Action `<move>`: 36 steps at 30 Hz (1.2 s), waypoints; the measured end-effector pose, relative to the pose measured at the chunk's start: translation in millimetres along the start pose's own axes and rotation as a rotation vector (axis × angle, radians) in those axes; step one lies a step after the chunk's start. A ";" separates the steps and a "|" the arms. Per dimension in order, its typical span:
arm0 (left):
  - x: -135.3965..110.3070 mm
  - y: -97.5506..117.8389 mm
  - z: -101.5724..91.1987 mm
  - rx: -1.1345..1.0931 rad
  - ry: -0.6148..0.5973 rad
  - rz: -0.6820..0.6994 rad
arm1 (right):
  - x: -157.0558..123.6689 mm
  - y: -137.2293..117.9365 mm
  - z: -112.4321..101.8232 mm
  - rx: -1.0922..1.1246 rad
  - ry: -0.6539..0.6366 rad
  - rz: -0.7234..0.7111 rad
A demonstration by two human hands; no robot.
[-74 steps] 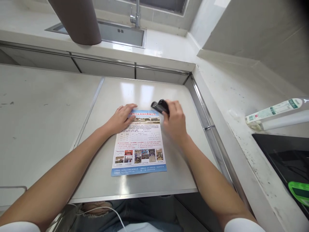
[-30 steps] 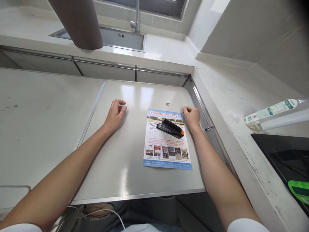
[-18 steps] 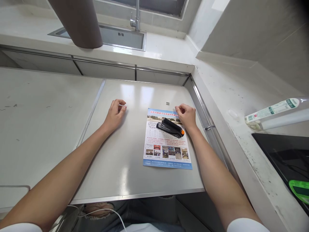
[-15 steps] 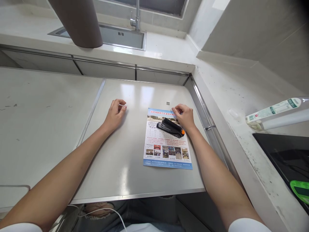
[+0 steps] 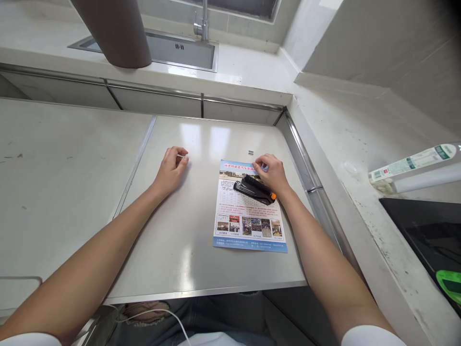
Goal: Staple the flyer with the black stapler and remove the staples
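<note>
A black stapler [image 5: 254,190] with an orange end lies at a slant on a printed flyer [image 5: 248,244]. My right hand [image 5: 271,172] is over the flyer's upper right corner, just above the stapler. Its fingers are loosely curled, with a gap between thumb and forefinger; I see nothing held in it. Just beyond the flyer's top edge lie small metal staple strips [image 5: 251,152]. To the left, my left hand [image 5: 173,167] rests on the table, fingers half bent and thumb apart from them, with nothing clearly held.
The pale table [image 5: 173,254] meets a counter with a steel sink [image 5: 180,50] and a tap [image 5: 204,29]. A brown column-like object [image 5: 122,38] stands at the sink. On the right-hand counter are a labelled plastic package [image 5: 414,163] and a black panel [image 5: 425,240] with a green item [image 5: 448,283].
My right hand has shifted slightly left along the flyer's top, closer over the stapler. My left hand, the stapler and the flyer stay in place.
</note>
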State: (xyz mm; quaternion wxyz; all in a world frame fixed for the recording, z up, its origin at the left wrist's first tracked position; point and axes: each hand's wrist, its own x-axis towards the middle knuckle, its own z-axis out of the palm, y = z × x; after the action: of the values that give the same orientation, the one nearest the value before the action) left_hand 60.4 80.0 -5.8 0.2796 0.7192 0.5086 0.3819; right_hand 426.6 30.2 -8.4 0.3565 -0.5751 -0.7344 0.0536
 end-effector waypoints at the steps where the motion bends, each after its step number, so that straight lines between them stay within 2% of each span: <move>1: 0.2 -0.5 0.2 0.002 0.000 0.002 | 0.0 0.6 0.4 -0.002 -0.004 -0.003; 36: -0.8 5.8 -1.6 0.008 -0.024 -0.019 | 0.3 2.9 8.2 -0.021 -0.068 -0.079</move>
State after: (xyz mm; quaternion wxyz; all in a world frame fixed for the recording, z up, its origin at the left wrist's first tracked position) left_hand 61.9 77.3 -0.6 0.2863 0.7200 0.5135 0.3688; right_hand 424.1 34.1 -15.8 0.3268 -0.5473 -0.7688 0.0513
